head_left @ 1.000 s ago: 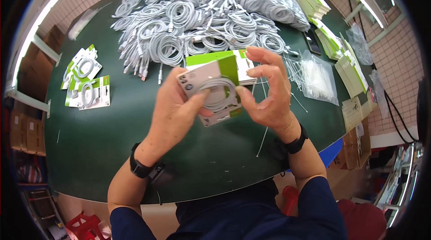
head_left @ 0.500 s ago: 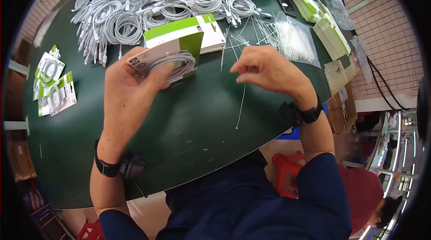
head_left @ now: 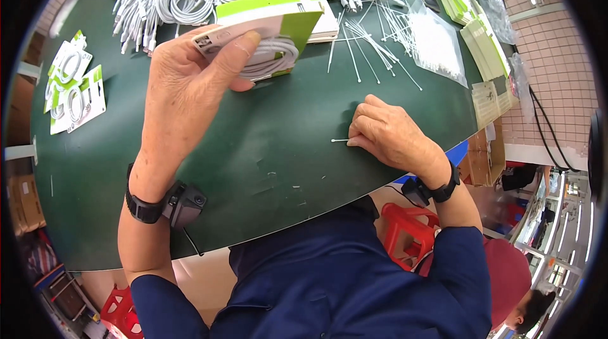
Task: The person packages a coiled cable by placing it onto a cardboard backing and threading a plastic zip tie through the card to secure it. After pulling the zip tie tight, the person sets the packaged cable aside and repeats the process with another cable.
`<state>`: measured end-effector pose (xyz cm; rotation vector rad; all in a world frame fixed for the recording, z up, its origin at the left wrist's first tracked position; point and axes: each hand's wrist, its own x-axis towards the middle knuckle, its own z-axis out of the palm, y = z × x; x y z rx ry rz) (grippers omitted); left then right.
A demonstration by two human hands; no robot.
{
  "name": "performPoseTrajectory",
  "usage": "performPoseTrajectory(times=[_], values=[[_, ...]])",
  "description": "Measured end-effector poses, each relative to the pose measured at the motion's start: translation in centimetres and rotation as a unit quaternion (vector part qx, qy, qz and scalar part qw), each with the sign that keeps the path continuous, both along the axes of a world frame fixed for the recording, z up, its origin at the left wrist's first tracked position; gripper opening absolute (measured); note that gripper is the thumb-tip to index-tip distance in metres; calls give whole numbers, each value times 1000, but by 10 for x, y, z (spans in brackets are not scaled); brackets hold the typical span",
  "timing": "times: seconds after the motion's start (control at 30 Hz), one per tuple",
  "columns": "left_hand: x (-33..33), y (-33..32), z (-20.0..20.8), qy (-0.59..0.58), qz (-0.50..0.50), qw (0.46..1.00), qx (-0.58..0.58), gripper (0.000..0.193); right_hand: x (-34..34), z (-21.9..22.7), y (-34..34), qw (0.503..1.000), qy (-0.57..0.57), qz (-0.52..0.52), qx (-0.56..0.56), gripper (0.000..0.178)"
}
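My left hand (head_left: 190,79) grips a green and white backing card (head_left: 294,25) with a coiled grey cable (head_left: 272,57) lying against it, thumb on the card's upper part. Low over the table's near right, my right hand (head_left: 392,131) pinches a thin white cable tie (head_left: 340,140); one end of the tie sticks out to the left of the fingers, the rest is hidden by the hand. Behind the held card lies a stack of similar cards (head_left: 327,27). Loose cable ties (head_left: 370,41) are spread beyond my right hand, beside a clear bag of ties (head_left: 437,44).
A big heap of coiled grey cables (head_left: 190,0) covers the table's far side. Several carded cables (head_left: 75,98) lie at the left. More green and white cards (head_left: 484,47) line the right edge. A red stool (head_left: 405,231) and another person (head_left: 506,275) are behind at the right.
My right hand has come down toward the near edge and closed on a cable tie. My left hand still holds the card and cable, its thumb now higher on the card.
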<state>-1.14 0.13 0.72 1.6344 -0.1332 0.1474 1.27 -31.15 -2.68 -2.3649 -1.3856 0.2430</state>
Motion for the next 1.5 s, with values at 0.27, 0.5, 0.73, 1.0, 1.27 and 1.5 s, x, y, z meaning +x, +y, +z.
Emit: performPoseTrajectory(times=[0.27, 0.5, 0.73, 1.0, 1.27, 1.5], values=[[-12, -13, 11, -57, 20, 998, -16, 30, -10, -2, 9, 997, -33, -71, 28, 19], [-12, 10, 17, -213, 84, 974, 4, 34, -9, 3, 5, 997, 43, -30, 52, 17], [-1, 8, 10, -209, 111, 972, -11, 23, -29, -7, 15, 997, -66, -36, 21, 13], [9, 16, -2, -326, 121, 920, 179, 31, 19, 48, 44, 866, 248, -200, 386, 4], [20, 24, -17, -327, 142, 908, 219, 32, 56, 47, 85, 856, 208, -84, 466, 6], [26, 27, -21, -339, 128, 897, 253, 32, 66, 28, 95, 851, 203, -44, 482, 5]])
